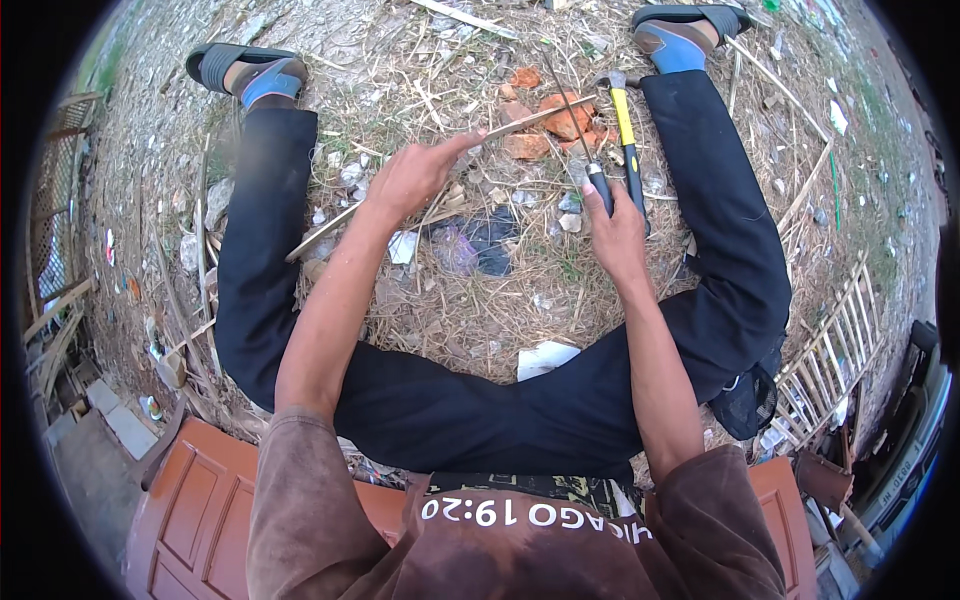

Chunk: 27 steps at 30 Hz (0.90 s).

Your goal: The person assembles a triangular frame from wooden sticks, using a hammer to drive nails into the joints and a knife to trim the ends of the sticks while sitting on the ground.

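My left hand [412, 180] is closed on a long thin wooden strip [530, 120], its index finger stretched along it. One end of the strip reaches over broken orange brick pieces [568, 117]; the other slants back past my left forearm. In my right hand [617, 235] is a tool with a black handle and a long thin metal shaft or blade [570, 108], which points away from me and crosses the strip. Whether they touch, I cannot tell. Just right of that hand lies a claw hammer [624, 125] with a yellow and black handle.
My legs stretch to both sides on straw-littered, stony ground. Between them lie dark plastic scraps [490, 242] and a white piece [546, 360]. A slatted wooden frame [825, 350] lies right. Behind me is a reddish-brown panelled board [205, 500]; a vehicle [905, 450] stands far right.
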Motion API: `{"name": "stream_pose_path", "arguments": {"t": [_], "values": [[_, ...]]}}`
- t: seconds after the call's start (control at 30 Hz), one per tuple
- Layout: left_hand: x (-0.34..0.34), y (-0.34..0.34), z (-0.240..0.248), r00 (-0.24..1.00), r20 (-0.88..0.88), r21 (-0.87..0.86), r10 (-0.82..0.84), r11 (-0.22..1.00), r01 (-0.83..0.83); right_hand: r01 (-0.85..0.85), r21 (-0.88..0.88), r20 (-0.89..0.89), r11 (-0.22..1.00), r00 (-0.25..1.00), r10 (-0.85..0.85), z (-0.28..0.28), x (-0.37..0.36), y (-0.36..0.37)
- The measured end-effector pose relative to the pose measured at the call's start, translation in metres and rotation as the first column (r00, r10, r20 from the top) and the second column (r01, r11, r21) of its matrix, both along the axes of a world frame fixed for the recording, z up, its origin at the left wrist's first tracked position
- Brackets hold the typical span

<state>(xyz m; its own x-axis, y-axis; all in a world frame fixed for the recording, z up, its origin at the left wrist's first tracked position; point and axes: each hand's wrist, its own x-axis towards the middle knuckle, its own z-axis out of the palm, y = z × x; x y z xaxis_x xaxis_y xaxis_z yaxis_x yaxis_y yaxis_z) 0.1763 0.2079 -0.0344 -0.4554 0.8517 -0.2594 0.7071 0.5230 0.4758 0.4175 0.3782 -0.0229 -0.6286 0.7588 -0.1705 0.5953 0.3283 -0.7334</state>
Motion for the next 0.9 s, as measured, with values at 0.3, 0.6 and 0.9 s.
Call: {"name": "stream_pose_path", "arguments": {"t": [0.3, 0.6, 0.9], "values": [[-0.009, 0.005, 0.0, 0.997, 0.076, 0.019, -0.006, 1.0, 0.004, 0.005, -0.389, -0.394, 0.921, 0.903, -0.172, 0.055, -0.012, 0.005], [-0.007, 0.004, -0.003, 0.999, 0.049, 0.015, -0.005, 1.0, 0.005, -0.042, 0.067, -0.128, 0.997, 0.991, 0.05, 0.055, -0.014, 0.005], [-0.007, 0.014, 0.006, 0.997, 0.072, -0.045, -0.014, 0.999, 0.017, -0.029, 0.128, 0.087, 0.991, 0.996, 0.018, 0.03, -0.003, 0.011]]}}
